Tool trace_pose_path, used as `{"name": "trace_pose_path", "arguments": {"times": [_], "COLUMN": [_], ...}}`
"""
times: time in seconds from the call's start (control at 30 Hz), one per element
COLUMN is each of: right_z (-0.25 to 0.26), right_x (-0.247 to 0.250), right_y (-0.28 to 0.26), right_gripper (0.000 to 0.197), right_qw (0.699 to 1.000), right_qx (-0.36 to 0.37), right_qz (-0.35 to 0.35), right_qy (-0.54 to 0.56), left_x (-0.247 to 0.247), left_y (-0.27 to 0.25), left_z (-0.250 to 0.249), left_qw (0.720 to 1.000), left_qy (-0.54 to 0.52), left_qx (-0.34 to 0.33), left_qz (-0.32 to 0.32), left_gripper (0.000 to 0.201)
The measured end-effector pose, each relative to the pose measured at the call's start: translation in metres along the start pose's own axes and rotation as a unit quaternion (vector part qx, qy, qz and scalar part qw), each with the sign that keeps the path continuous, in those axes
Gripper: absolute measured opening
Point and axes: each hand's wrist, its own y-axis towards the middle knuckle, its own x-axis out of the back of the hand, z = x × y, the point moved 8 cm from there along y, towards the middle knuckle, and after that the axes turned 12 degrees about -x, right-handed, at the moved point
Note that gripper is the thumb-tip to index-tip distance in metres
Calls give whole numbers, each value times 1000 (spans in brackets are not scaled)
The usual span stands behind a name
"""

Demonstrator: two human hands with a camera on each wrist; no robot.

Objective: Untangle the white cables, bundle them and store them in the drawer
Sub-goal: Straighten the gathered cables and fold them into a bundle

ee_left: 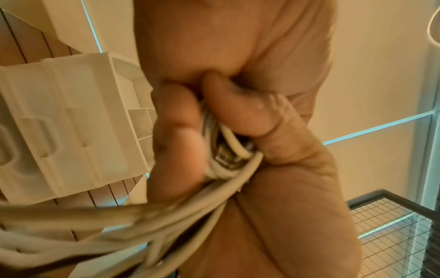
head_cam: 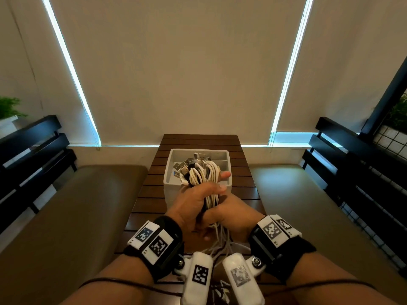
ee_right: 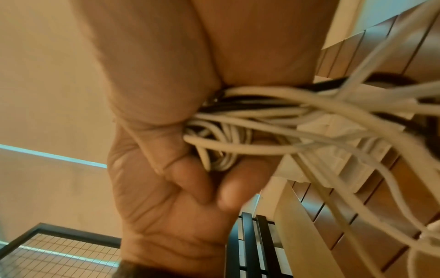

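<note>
A bundle of white cables [head_cam: 206,176], mixed with a few black ones, is held upright over the white drawer box [head_cam: 174,156] on the table. USB plugs [head_cam: 187,162] stick out of the bundle's far side. My left hand [head_cam: 196,201] grips the bundle's middle, thumb across the front. Beside and below it, my right hand [head_cam: 233,214] is wrapped round the same cables. Loose tails [head_cam: 221,244] hang down toward me. The left wrist view shows fingers [ee_left: 181,143] curled round the cables [ee_left: 228,167]. The right wrist view shows the cables [ee_right: 238,120] against the palm.
The drawer box stands mid-way along a narrow dark slatted wooden table [head_cam: 149,194]. Padded brown benches [head_cam: 83,205] flank it on both sides, with black rails [head_cam: 33,146] behind them. A wire-mesh panel [head_cam: 392,139] is at the right and a plant [head_cam: 8,108] at the far left.
</note>
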Motion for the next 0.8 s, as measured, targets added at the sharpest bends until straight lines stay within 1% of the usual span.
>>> {"name": "trace_pose_path", "arguments": {"times": [0.07,0.1,0.17,0.2,0.23,0.33,0.43,0.5,0.57,0.6,0.63,0.67,0.7,0.73,0.8], "right_z": [-1,0,1,0,0,-1,1,3,2,4,5,5,7,9,7], "right_x": [1,-1,-3,-3,-1,6,10,11,14,17,22,24,29,30,28], "right_y": [-3,-5,-7,-7,-6,-5,-4,-4,-4,-5,-5,-4,-6,-7,-7], "right_gripper": [24,24,35,42,44,28,31,38,46,45,40,30,19,13,13], "right_qw": [1000,999,995,995,997,999,995,990,980,975,971,965,952,941,924], "right_qx": [-1,2,-2,-6,-8,1,21,39,51,55,50,41,23,8,-11], "right_qz": [22,44,78,75,56,-33,-82,-115,-156,-179,-199,-216,-242,-261,-289], "right_qy": [10,24,66,69,55,-14,-52,-75,-113,-120,-121,-143,-189,-214,-249], "left_x": [-1,-2,-6,-7,-8,-12,-12,-9,-5,-3,-2,-3,-5,-7,-13], "left_y": [2,3,3,3,3,-1,-5,-5,-7,-9,-12,-16,-20,-23,-25], "left_z": [-2,-4,-5,-5,-5,0,6,9,9,9,8,7,7,7,5], "left_qw": [1000,1000,1000,1000,999,996,993,993,993,991,988,984,979,975,968], "left_qy": [2,0,-11,-13,-16,-48,-86,-90,-73,-57,-44,-39,-40,-44,-56], "left_qx": [2,2,11,16,19,54,79,78,67,61,55,51,45,41,42], "left_qz": [5,8,16,20,25,43,37,0,-67,-104,-138,-168,-194,-215,-240], "left_gripper": [48,46,45,46,47,49,49,46,34,29,28,31,37,43,49]}}
